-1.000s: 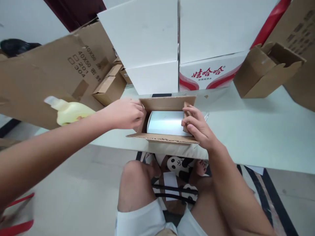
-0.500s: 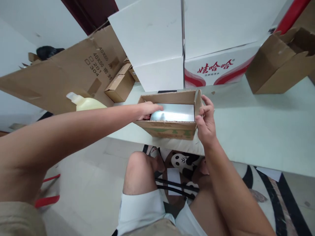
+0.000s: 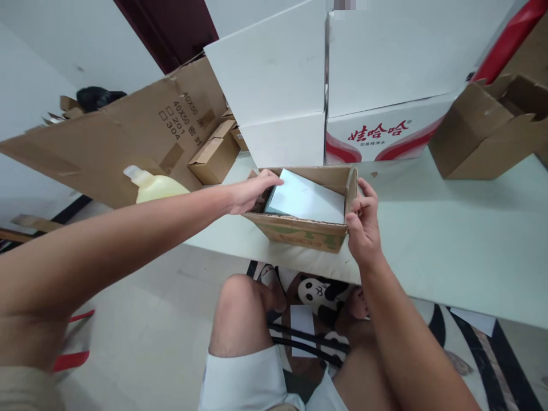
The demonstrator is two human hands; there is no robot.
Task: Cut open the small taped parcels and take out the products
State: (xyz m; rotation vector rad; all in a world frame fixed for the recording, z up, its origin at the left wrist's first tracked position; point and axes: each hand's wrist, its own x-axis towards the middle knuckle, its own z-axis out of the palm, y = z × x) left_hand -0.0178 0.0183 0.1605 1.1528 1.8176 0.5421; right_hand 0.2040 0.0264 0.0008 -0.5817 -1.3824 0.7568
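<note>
A small open-topped cardboard box (image 3: pixel 302 235) with green print stands near the front edge of the table. Inside lies a flat-topped white block (image 3: pixel 309 197), like a white box or a paper stack; which one I cannot tell. My left hand (image 3: pixel 253 191) is closed on the block's left end, thumb on top and the other fingers hidden inside the cardboard box. That end is tilted up above the right one. My right hand (image 3: pixel 365 222) grips the right wall of the cardboard box, its fingers closed around the edge.
A pale yellow bottle (image 3: pixel 158 187) with a white cap is left of the box. Behind stand a large white carton (image 3: pixel 377 134) with red lettering and a small brown box (image 3: pixel 216 153). An open brown box (image 3: pixel 479 131) is at the right of the pale table (image 3: pixel 449 240).
The left end of the white block has risen, so its top now slants where it lay level deeper in the box. My right hand keeps its hold on the cardboard wall.
</note>
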